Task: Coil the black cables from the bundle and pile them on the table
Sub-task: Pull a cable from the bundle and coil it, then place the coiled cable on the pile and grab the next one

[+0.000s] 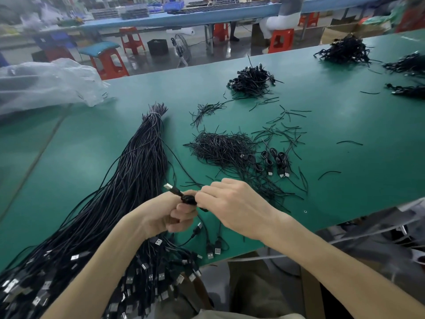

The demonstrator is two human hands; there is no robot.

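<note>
Green worktop (345, 125) fills the view, and both hands meet just above its near edge. See the left hand (167, 215) curled round a small black coiled cable (187, 199), fingers folded under it, with the silver plug (168, 186) poking up and left out of the grip. Now the right hand (232, 206), in from the other side and pinching the same coil, though how its fingertips sit is hidden behind the knuckles. Off to the left lies the big bundle (138, 176) of black cables, tied near its far tip and fanning towards the person, a mass of plugs spilling over the worktop edge under the left forearm. Right of the bundle is a heap of short black ties (220, 146), with more scattered around. Just beside that heap, a few finished coils (277, 161) lie with plugs towards the near edge. Further back sits a larger pile of coiled cables (251, 80), and a crumpled clear plastic bag (46, 81) rests far left.
</note>
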